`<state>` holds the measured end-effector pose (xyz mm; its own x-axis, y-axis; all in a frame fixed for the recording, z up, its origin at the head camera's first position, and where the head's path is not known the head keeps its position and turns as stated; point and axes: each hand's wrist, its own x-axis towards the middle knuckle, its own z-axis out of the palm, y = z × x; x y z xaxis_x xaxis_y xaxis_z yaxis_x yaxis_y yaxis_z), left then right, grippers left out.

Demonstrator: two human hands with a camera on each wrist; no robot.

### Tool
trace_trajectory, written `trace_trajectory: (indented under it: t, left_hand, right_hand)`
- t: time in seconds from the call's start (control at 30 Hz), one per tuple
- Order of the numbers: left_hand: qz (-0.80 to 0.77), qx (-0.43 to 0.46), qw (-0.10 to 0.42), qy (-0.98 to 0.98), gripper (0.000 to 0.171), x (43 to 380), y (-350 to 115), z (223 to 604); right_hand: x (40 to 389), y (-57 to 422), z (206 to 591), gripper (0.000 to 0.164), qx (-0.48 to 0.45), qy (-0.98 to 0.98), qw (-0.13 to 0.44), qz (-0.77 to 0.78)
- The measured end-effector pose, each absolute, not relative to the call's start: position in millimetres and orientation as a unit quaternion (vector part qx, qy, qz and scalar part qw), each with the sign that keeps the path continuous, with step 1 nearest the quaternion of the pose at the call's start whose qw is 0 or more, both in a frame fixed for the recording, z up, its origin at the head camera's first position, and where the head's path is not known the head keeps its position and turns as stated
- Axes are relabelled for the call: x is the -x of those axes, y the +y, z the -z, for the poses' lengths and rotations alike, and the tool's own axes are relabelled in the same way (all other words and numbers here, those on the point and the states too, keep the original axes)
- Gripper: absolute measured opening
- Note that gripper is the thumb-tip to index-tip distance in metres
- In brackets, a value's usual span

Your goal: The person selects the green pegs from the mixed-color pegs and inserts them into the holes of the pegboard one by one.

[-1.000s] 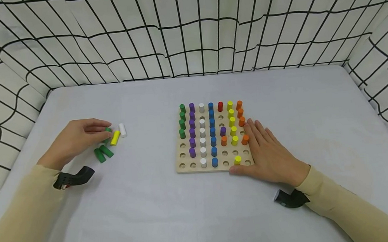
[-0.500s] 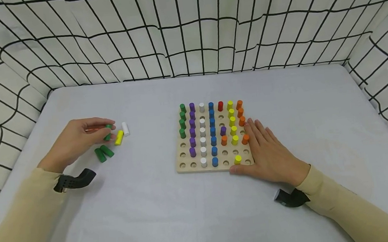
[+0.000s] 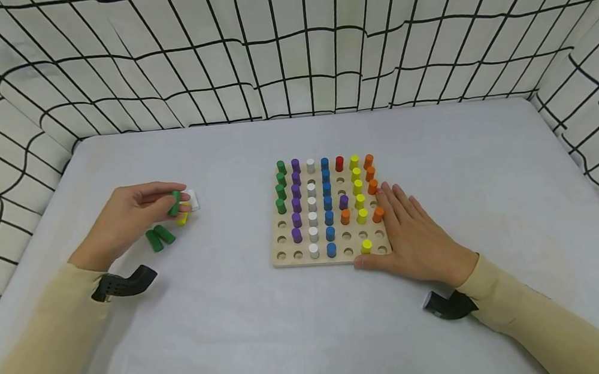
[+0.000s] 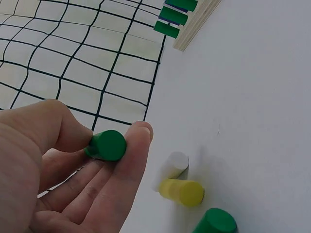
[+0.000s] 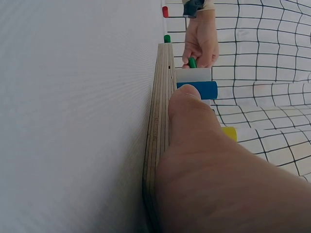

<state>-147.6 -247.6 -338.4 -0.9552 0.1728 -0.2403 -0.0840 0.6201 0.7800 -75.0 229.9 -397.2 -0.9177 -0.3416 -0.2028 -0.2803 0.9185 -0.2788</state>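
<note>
Between thumb and fingertips my left hand pinches a green peg, raised over the table at the left. A white peg and a yellow peg lie beside it, partly covered by the fingers in the head view. Two more green pegs lie just in front of that hand. My right hand rests with straight fingers along the right edge of the wooden pegboard, thumb at its near corner. Columns of green, purple, white, blue, yellow and orange pegs stand in the board, with several bare holes.
A white cloth covers the table. Black wire mesh walls rise at the back and both sides. One red peg stands in the board's back row. Each wrist carries a black camera mount.
My left hand has picked the green peg up and moved slightly right with it, now over the white and yellow pegs, which shifted slightly right. The right hand and board stay put.
</note>
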Motion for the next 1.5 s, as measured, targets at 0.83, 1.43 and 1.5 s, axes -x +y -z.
trace_trajectory:
  t: [0.83,1.43,1.5]
  left_hand:
    - [-0.47,-0.037,0.137,0.871,0.034,141,-205,352]
    - [-0.479,-0.075,0.122,0.866,0.032,138,-166,351]
    - [-0.484,-0.09,0.12,0.862,0.031,138,-161,351]
  right_hand:
    - [76,230,393,0.136,0.158,0.97,0.131,0.128]
    - [74,229,395,0.136,0.158,0.971,0.126,0.127]
    - [74,229,395,0.136,0.158,0.971,0.125,0.128]
